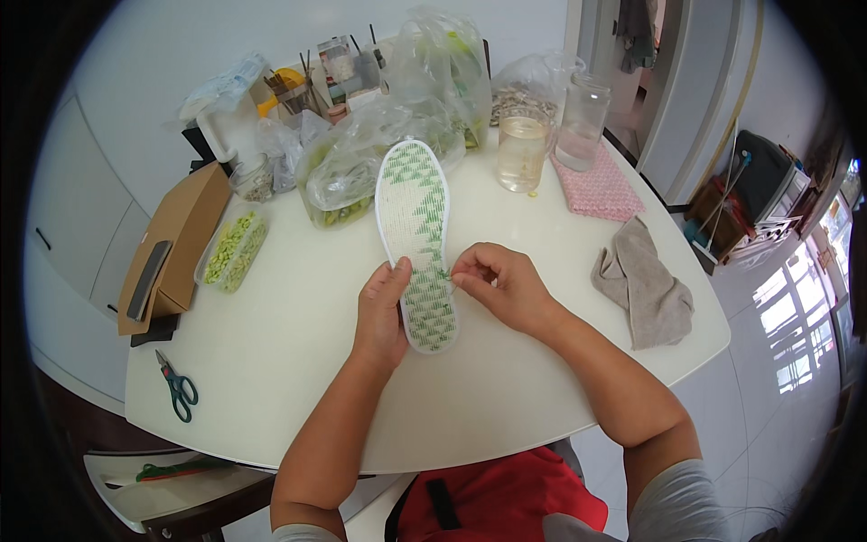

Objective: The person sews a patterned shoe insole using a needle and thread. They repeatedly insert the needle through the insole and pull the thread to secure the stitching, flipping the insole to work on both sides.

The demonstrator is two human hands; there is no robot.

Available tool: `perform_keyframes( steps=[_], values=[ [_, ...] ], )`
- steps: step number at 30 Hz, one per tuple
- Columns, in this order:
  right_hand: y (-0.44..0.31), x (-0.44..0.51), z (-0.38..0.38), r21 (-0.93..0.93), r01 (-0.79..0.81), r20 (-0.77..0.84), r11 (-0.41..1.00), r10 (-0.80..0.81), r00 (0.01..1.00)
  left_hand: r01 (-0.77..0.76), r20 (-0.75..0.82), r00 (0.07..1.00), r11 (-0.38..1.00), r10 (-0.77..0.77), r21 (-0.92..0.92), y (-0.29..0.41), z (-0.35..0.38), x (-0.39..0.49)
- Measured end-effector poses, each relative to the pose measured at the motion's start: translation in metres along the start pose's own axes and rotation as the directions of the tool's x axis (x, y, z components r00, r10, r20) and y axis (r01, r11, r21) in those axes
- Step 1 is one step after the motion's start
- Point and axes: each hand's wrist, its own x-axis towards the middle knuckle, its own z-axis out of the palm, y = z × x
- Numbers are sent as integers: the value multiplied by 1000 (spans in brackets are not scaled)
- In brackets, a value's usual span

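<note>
A shoe insole with a white rim and green stitched patterns on pale mesh is held above the white table. My left hand grips its left edge near the narrow middle, thumb on top and fingers underneath. At the opposite edge, my right hand has thumb and forefinger pinched together on green thread. Whether a needle is also between those fingertips is too small to tell. Green stitches fill the heel end and run up the right side to the toe; a plain pale patch shows at the left of the forefoot.
Scissors lie at the left. Behind them are a cardboard box and a tub of green beans. Plastic bags crowd the back. A glass of liquid, a glass jar, a pink cloth and a grey cloth occupy the right.
</note>
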Motion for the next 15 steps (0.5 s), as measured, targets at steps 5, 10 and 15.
perform_keyframes(
  steps=[5, 10, 15],
  values=[
    [-2, 0, -1, 50, -40, 36, 998, 38, 999, -38, -41, 998, 999, 37, -21, -4, -1, 0],
    [2, -1, 2, 43, 35, 10, 998, -36, 999, -57, -55, 997, 996, 53, -63, -6, 0, 0],
    [-3, -3, 2, 27, 27, 7, 999, -27, 1000, -14, -29, 1000, 994, 11, -108, -5, -2, 0]
  ],
)
